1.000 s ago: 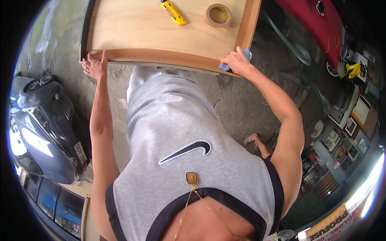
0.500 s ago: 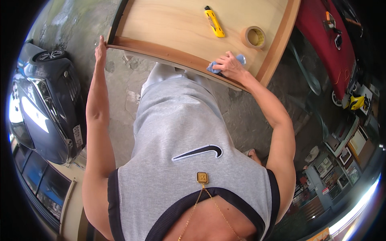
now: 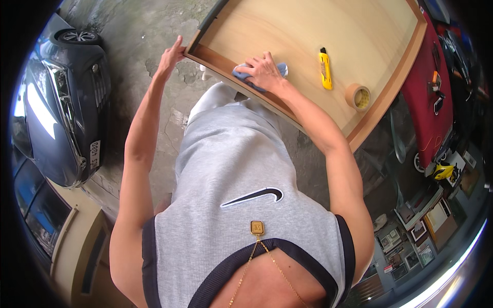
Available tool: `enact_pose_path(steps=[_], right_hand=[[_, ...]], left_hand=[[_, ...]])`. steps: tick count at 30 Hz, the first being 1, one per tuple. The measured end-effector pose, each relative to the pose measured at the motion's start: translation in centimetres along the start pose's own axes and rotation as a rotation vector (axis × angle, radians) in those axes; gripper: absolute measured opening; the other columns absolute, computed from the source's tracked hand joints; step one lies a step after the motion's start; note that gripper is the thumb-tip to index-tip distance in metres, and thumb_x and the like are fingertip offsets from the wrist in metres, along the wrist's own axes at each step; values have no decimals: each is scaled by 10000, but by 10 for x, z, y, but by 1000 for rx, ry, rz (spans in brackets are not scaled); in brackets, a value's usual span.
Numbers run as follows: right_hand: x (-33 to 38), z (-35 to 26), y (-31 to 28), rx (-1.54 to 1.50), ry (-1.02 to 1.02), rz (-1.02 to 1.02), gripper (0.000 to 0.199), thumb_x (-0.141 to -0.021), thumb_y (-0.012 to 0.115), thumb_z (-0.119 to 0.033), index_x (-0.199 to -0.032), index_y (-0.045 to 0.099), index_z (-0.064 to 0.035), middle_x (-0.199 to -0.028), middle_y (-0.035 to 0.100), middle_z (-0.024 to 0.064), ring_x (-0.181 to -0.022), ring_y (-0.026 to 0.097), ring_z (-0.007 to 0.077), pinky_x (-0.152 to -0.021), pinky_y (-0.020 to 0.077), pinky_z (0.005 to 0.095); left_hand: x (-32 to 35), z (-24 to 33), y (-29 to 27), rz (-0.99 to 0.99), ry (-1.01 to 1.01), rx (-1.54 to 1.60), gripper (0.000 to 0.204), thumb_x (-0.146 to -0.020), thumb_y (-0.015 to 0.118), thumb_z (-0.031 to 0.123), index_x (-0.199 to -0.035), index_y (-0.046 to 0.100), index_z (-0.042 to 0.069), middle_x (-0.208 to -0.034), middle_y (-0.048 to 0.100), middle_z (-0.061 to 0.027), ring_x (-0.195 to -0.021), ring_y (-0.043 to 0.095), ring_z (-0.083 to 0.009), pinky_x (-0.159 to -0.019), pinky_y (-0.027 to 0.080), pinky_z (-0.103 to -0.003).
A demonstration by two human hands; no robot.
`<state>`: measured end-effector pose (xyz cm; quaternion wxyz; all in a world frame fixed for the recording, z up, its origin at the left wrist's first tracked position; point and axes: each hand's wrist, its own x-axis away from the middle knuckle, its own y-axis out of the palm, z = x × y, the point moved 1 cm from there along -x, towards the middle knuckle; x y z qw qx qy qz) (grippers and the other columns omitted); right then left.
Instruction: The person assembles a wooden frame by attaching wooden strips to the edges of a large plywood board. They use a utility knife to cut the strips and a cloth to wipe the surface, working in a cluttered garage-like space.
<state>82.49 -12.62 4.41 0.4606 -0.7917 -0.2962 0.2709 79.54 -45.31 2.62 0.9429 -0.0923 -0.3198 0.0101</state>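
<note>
Right hand (image 3: 264, 69) grip closed over soft blue cloth (image 3: 246, 76), pressed flat at near edge of pale framed wooden panel (image 3: 328, 25), likely light, limp, best bunched in palm; left hand (image 3: 172, 54) open, steadying panel's near-left corner, 2 tools lying apart.

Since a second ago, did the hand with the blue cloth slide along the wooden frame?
Yes. The right hand with the blue cloth moved along the frame's near rail, away from the corner by the tape roll and toward the left hand.
</note>
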Motion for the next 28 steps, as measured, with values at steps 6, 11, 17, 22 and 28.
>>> enact_pose_path(steps=[6, 11, 17, 22, 28], right_hand=[[-57, -5, 20, -42, 52, -103, 179, -669, 730, -225, -842, 693, -253, -872, 583, -18, -851, 594, 155, -817, 321, 394], [-118, -21, 47, -28, 105, -38, 164, -684, 713, -216, -848, 700, -223, -872, 589, 5, -868, 593, 162, -819, 318, 406], [-142, -37, 55, -8, 334, -47, 210, -674, 725, -211, -866, 681, -137, -889, 605, 29, -873, 602, 190, -829, 315, 411], [-112, -32, 37, -18, 482, -210, 247, -689, 749, -297, -841, 673, -118, -875, 619, 29, -828, 620, 194, -822, 309, 421], [-130, -29, 55, 31, 508, -110, 333, -653, 765, -385, -852, 683, -130, -876, 628, 26, -865, 615, 175, -817, 307, 434]], left_hand=[[3, 13, -2, -139, -43, 6, 828, -882, 359, 650, -1137, 580, -106, -1097, 624, -214, -1064, 579, -300, -1002, 388, -355], [-3, 15, -7, -199, -71, -25, 849, -859, 368, 680, -1102, 606, -98, -1063, 637, -215, -1049, 588, -316, -994, 398, -351], [-16, -1, -13, -150, -78, -225, 756, -838, 419, 672, -1072, 663, -5, -980, 670, -192, -985, 623, -269, -897, 449, -332], [-22, -14, 1, -23, 88, -149, 640, -834, 499, 613, -1008, 695, 30, -914, 692, -151, -911, 643, -226, -829, 474, -324], [-37, -7, -3, -85, -119, -336, 653, -811, 522, 626, -977, 703, 21, -867, 702, -133, -960, 638, -229, -850, 466, -308]])
